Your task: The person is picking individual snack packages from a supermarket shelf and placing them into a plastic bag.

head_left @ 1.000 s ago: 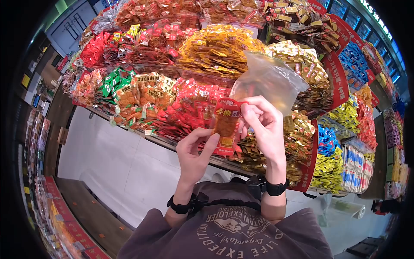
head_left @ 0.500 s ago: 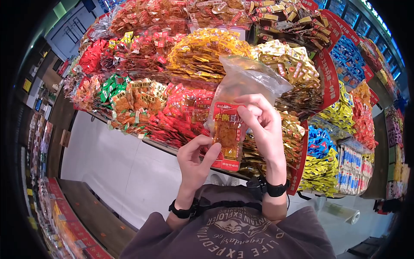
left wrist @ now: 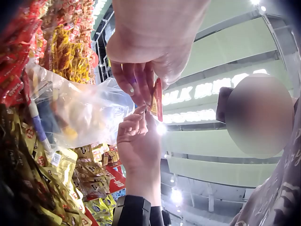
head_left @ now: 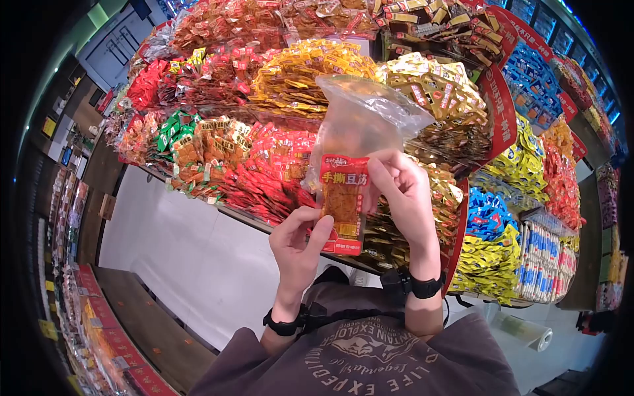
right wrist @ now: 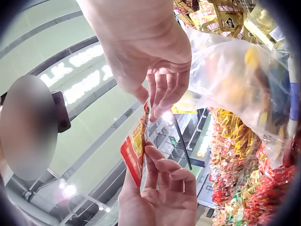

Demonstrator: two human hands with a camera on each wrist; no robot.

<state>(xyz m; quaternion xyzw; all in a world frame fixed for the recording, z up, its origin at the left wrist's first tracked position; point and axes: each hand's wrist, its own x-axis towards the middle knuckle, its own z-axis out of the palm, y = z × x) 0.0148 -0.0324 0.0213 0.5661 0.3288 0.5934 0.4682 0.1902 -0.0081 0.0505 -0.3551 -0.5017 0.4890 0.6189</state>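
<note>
A flat snack packet (head_left: 343, 204), red at both ends with a clear window onto brown food, is held upright between both hands in the head view. My left hand (head_left: 298, 247) pinches its lower left side, thumb on the front. At the top right corner, the thumb and fingers of my right hand (head_left: 408, 195) pinch it. The right wrist view shows the packet (right wrist: 134, 153) nearly edge-on between the two hands. Behind it is a translucent plastic bag (head_left: 360, 122), with colourful contents showing through in the left wrist view; the packet and right hand overlap it.
Heaped snack packets fill a large tiered display: red ones (head_left: 261, 191), yellow ones (head_left: 310, 69), gold ones (head_left: 429, 86) and blue ones (head_left: 489, 214). Red sign boards (head_left: 496, 115) divide them. A dark shelf (head_left: 142, 317) stands at the lower left, beyond pale floor (head_left: 172, 244).
The packet has turned to face the camera, showing more of its front. Both hands keep their pinch on it. The display and plastic bag have shifted left in the head view.
</note>
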